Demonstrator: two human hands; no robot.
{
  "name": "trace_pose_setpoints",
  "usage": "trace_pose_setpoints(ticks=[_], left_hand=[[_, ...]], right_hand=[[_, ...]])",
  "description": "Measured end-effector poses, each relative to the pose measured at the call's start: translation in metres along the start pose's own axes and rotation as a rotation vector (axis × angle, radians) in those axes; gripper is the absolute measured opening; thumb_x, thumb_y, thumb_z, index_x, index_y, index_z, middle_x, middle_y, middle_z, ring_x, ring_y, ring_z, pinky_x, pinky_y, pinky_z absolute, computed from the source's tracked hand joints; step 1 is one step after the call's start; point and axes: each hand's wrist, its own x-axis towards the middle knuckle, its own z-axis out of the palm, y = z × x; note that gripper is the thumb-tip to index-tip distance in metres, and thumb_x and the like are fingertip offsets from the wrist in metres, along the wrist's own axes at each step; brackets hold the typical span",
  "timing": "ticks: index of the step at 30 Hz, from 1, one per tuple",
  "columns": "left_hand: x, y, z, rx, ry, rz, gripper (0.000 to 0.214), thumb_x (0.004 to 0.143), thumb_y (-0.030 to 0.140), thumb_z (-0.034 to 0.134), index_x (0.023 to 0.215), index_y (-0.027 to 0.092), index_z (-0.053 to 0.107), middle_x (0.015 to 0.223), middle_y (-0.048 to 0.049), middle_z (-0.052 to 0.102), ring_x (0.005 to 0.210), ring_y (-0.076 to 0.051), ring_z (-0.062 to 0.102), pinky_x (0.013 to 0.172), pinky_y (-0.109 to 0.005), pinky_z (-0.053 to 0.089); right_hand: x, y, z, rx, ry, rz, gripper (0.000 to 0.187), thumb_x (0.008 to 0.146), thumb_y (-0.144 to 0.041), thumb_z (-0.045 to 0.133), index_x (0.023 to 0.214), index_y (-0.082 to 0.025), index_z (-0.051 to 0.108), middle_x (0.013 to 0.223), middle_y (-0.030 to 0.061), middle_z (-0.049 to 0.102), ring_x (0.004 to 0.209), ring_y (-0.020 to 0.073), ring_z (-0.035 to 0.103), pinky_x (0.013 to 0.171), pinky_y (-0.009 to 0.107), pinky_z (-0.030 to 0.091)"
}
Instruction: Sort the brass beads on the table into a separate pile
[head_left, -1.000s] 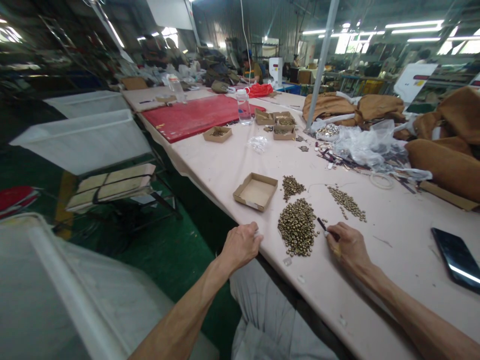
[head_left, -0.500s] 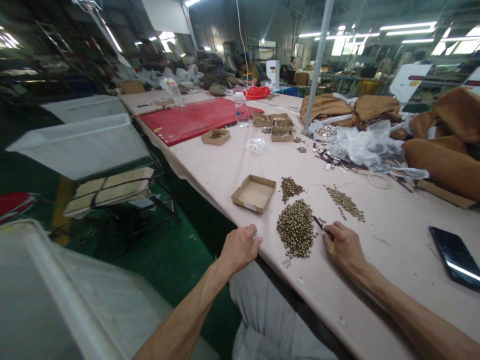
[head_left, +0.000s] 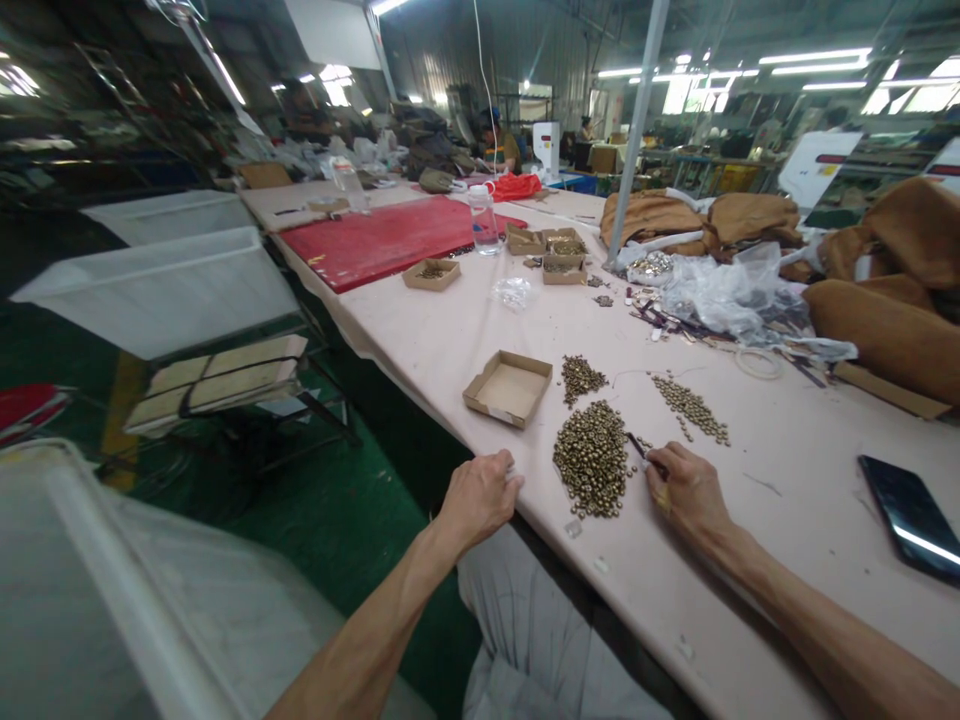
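My right hand (head_left: 686,487) is closed around a thin dark stick-like tool (head_left: 637,446), whose tip points at the right side of a large pile of small bronze-coloured metal studs (head_left: 591,460). My left hand (head_left: 480,497) rests curled at the table's near edge, left of that pile; whatever its fingers may hold is hidden. A smaller stud pile (head_left: 581,380) lies just beyond the large one. Farther right, a loose spread of studs (head_left: 690,407) lies mostly in a single layer. An open shallow cardboard box (head_left: 508,388) sits left of the piles.
A phone (head_left: 911,515) lies at the right. Small cardboard boxes of metal parts (head_left: 431,273), a water bottle (head_left: 484,222) and a red sheet (head_left: 390,235) are farther back. Plastic bags (head_left: 735,290) and brown fabric bundles (head_left: 885,310) crowd the right back. White bins (head_left: 165,290) stand left.
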Motion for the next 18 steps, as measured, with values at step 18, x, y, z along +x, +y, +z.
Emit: trace_pose_setpoints(ticks=[18], left_hand=[[0.0011,0.0011,-0.0008,0.022,-0.005,-0.003,0.026,0.095,0.041,0.049,0.108,0.022,0.062,0.093,-0.009,0.074,0.092,-0.026,0.071,0.079,-0.032,0.048]], right_hand=[[0.0013,0.0088,0.0026,-0.034,-0.009,0.052,0.024,0.089,-0.027,0.051,0.093,-0.018,0.073,0.082,0.0054,0.063,0.07,0.0154,0.056,0.068,0.027,0.04]])
